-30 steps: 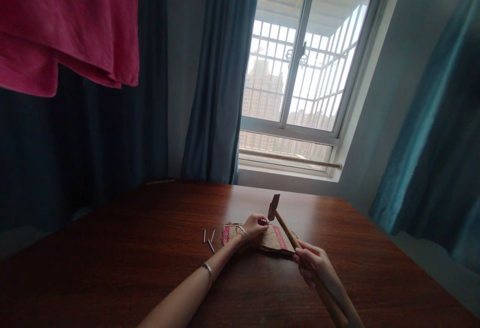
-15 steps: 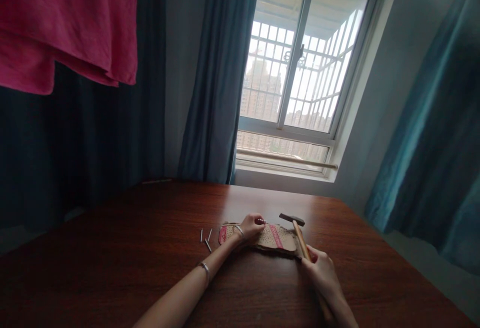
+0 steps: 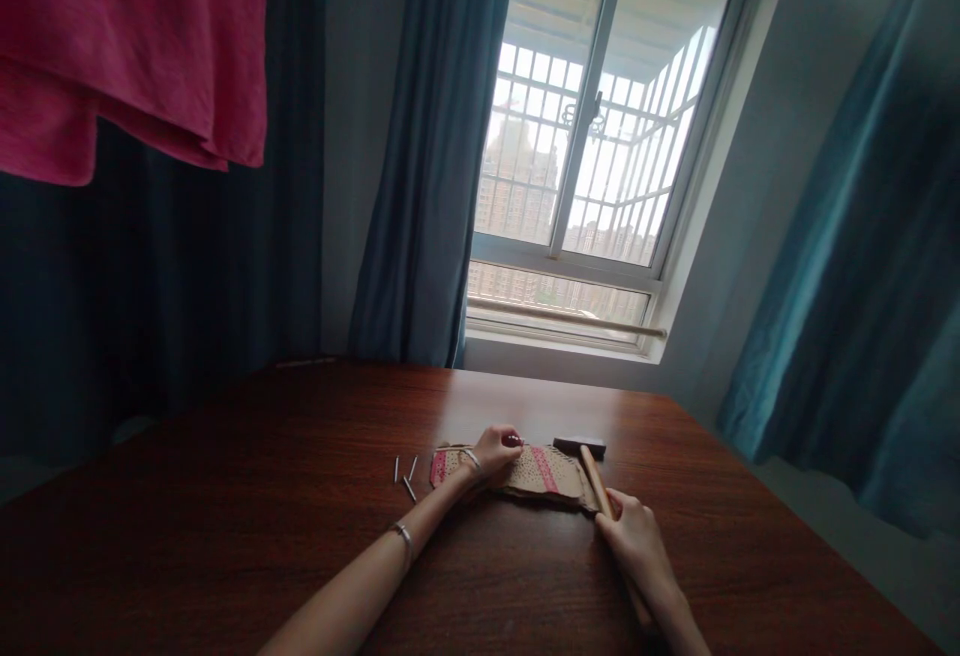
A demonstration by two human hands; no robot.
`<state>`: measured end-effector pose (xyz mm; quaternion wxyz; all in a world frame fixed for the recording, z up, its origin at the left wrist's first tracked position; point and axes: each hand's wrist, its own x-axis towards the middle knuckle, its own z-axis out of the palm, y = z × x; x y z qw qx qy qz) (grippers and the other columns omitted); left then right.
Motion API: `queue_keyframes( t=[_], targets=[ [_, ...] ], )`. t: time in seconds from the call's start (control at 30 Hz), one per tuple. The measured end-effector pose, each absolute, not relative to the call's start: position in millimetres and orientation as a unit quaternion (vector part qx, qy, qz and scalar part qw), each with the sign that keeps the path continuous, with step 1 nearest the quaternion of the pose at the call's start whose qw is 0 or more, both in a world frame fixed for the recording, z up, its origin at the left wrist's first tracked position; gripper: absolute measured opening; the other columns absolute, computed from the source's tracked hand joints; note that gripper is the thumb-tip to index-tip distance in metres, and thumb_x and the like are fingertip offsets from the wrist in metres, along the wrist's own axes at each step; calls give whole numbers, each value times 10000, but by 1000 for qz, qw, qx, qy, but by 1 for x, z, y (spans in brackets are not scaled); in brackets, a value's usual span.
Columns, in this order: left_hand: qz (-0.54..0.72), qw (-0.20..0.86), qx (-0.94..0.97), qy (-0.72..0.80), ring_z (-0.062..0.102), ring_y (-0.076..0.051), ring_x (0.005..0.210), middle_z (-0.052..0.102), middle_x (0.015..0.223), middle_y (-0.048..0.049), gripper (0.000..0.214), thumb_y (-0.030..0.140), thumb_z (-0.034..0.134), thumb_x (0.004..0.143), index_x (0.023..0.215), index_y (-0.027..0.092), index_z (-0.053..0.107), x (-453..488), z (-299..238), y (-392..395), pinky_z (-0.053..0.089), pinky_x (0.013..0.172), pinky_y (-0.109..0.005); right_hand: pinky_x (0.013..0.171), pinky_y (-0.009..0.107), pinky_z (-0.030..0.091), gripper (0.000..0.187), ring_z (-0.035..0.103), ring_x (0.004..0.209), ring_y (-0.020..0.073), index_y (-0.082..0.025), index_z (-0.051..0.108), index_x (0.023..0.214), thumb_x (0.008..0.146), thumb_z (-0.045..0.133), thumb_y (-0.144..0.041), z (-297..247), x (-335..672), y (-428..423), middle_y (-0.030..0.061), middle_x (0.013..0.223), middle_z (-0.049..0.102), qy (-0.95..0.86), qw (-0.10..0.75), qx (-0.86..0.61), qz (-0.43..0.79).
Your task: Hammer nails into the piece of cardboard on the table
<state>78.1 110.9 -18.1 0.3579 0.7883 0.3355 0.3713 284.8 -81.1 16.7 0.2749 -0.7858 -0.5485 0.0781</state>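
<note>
My right hand (image 3: 632,531) is wrapped round the wooden handle of a hammer (image 3: 592,476). The dark hammer head points away from me, just beyond the right end of a cardboard piece (image 3: 566,479). That cardboard is flat, brown, layered and ragged-edged, dotted with small holes and crossed by pinkish-red bands. Over its middle, my left hand (image 3: 495,449) is closed with fingers curled; whatever lies in the fingers is hidden. Several bracelets circle the left wrist and forearm. Three slim metal punches or nails (image 3: 409,488) lie left of the cardboard.
Everything lies on a dark reddish-brown wooden table (image 3: 495,576). Behind it are a barred window (image 3: 570,136) and blue curtains (image 3: 409,236). A pink cloth (image 3: 165,46) hangs at upper left.
The hammer head has tipped slightly and sits a little lower over the cardboard's right end. Both hands keep their hold. The whole view has shifted slightly.
</note>
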Motion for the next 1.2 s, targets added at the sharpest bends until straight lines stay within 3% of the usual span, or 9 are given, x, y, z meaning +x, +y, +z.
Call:
queue_keyframes(
  t=[0.37,0.67,0.87,1.1,1.2],
  targets=[
    [362,363,786,346,586,-150,717,652,747,-39,235,287,569,636,776,111,637,77,-14,108,440,638,-221,610,289,429,281,625,758,231,-233,614,966,810,399,-323,23,268,-93,103,890,589,-547,121,-827,-41],
    [405,323,792,323,571,-167,724,628,804,-58,469,405,651,611,996,147,583,72,8,90,442,658,-254,629,319,443,331,619,778,242,-245,551,1083,813,379,-330,12,268,-92,97,883,593,-536,115,-834,-58],
    [475,224,776,349,552,-149,734,635,784,-59,310,361,416,795,830,143,633,45,43,82,406,704,-239,640,343,442,403,608,800,260,-229,536,1110,812,354,-431,15,270,-94,112,921,580,-540,137,-830,-32],
    [264,164,794,522,536,-142,572,597,540,-36,261,306,499,664,571,115,650,-61,66,119,361,557,-222,637,300,422,397,581,860,230,-209,540,1114,824,341,-392,20,277,-101,108,986,563,-528,185,-827,-51],
    [142,207,771,585,531,-148,496,574,479,-41,216,286,548,595,507,110,637,-106,53,128,361,493,-227,606,275,404,350,588,835,212,-238,574,1050,822,344,-372,26,274,-102,79,957,573,-541,207,-814,-48]
  ],
)
